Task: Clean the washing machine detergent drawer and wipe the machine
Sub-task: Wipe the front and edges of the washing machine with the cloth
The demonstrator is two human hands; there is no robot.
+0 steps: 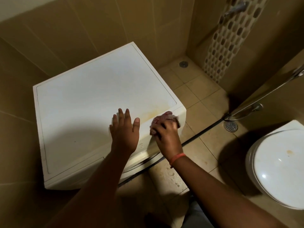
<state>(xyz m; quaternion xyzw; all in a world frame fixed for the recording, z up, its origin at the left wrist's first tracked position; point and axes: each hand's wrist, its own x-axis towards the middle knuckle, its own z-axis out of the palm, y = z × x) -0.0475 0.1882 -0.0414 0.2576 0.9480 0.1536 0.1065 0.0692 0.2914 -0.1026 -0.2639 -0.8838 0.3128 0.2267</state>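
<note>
A white washing machine (92,102) stands in the tiled corner, its flat top facing me. My left hand (125,132) rests flat on the top near the front right edge, fingers straight. My right hand (166,134) grips a bunched pinkish cloth (162,118) and presses it against the machine's front right corner, where a yellowish stain marks the top. The detergent drawer is not visible from this angle.
A white toilet with its lid down (278,168) stands at the right. A shower hose (263,94) runs down the right wall. Two floor drains (231,126) (183,64) sit in the beige tile floor. Tiled walls close in behind and left of the machine.
</note>
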